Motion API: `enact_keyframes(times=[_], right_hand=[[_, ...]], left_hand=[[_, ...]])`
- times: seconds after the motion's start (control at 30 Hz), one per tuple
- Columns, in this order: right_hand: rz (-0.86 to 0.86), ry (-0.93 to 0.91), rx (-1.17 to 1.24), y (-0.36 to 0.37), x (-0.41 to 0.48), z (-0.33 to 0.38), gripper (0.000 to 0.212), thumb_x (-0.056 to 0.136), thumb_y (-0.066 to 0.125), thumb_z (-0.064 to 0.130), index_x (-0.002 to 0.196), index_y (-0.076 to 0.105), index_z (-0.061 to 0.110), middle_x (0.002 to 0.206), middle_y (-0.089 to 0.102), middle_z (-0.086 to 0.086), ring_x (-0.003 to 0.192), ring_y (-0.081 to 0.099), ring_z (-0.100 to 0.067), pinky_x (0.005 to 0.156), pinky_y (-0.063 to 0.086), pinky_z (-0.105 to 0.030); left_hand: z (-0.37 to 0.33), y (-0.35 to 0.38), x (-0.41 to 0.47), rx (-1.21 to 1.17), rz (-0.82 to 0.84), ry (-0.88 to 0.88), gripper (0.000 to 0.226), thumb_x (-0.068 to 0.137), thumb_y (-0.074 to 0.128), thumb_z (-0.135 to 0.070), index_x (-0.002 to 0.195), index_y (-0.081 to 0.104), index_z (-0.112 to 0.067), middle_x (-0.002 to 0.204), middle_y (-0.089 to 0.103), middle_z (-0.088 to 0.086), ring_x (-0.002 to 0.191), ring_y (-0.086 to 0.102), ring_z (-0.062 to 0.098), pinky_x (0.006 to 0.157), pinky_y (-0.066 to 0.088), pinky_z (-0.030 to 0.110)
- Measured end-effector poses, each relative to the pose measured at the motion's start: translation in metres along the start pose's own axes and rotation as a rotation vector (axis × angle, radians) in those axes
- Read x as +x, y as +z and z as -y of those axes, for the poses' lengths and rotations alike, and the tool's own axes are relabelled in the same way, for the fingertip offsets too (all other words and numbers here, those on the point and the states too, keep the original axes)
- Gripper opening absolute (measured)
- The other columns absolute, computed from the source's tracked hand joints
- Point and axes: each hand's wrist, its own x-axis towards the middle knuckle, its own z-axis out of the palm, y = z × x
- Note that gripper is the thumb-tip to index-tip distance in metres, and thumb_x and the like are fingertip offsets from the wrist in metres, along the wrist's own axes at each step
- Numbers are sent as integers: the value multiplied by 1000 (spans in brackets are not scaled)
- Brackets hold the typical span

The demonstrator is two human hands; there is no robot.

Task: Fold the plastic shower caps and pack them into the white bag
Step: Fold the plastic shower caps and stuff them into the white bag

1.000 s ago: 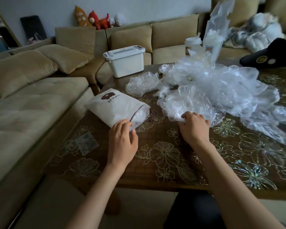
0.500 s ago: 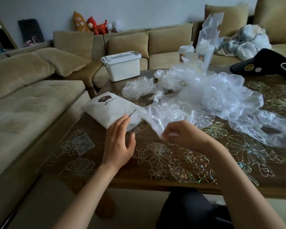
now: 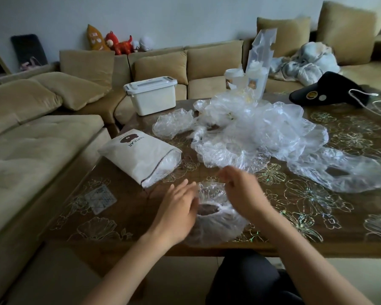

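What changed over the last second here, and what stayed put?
The right hand pulled one shower cap off the pile of caps toward the person and holds it. The left hand let go of the white bag and moved right to the cap; its grip is blurred. Bag, pile and white lidded box stayed put.

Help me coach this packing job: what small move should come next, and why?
Probably press the shower cap flat and fold it in half. It lies puffed and unfolded between the left hand and right hand at the near edge of the table, and the white bag beside it already shows plastic at its open mouth, so only a compact fold would likely fit.
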Motion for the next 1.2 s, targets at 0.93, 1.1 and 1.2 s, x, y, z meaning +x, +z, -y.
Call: enact_keyframes(times=[0.93, 1.1, 1.2], right_hand=[[358, -482, -646, 0, -59, -49, 75, 73, 64, 48, 135, 41, 11, 139, 49, -13, 126, 49, -21, 107, 23, -35], [411, -366, -394, -3, -60, -47, 59, 92, 38, 49, 139, 44, 16, 150, 35, -5, 137, 33, -12, 114, 6, -27], [451, -307, -233, -8, -57, -50, 67, 87, 56, 49, 145, 34, 23, 155, 21, 8, 138, 16, 1, 112, 3, -12]], left_hand=[[49, 8, -57, 313, 50, 534, 59, 91, 43, -41, 143, 32, -15, 147, 38, 3, 135, 35, 13, 113, 22, 33], [49, 4, -60, 74, 129, 366, 49, 94, 36, -36, 140, 39, -22, 147, 36, -8, 134, 31, -1, 113, 11, 15], [44, -7, -56, -205, 178, 213, 60, 88, 20, -69, 135, 39, -37, 140, 32, -30, 129, 24, -19, 108, 15, 4]])
